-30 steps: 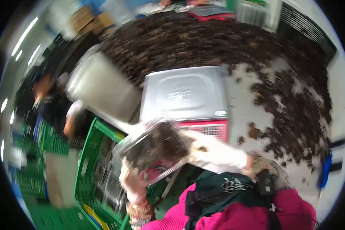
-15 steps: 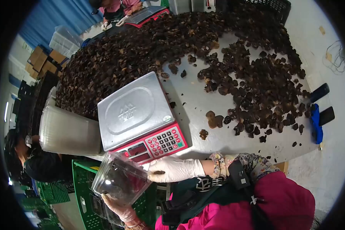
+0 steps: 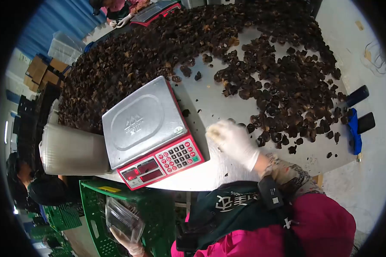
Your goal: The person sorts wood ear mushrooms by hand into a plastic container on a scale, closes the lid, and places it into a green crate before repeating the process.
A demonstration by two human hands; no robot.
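Note:
Low at the left, my gloved left hand (image 3: 131, 243) is closed on the near edge of a clear plastic box (image 3: 123, 219). The box is tilted at the green crate (image 3: 94, 214); whether anything lies inside it I cannot make out. My gloved right hand (image 3: 235, 143) is low over the metal table, right of the scale (image 3: 146, 122). Its fingers are smeared by motion, with a brownish patch at the tips. Near it lie loose dark dried mushroom pieces (image 3: 283, 103). The scale's pan bears nothing, and its red display is lit.
A large heap of the same pieces (image 3: 158, 55) covers the far table. Nested clear tubs (image 3: 73, 150) stand left of the scale. Two dark phone-like objects (image 3: 358, 96) and a blue cloth (image 3: 354, 132) lie at the right edge. Another person sits behind a second scale (image 3: 156, 13).
My right hand has let go of the box and moved up and right over the table. My left hand has lowered the box toward the crate. The view has shifted slightly.

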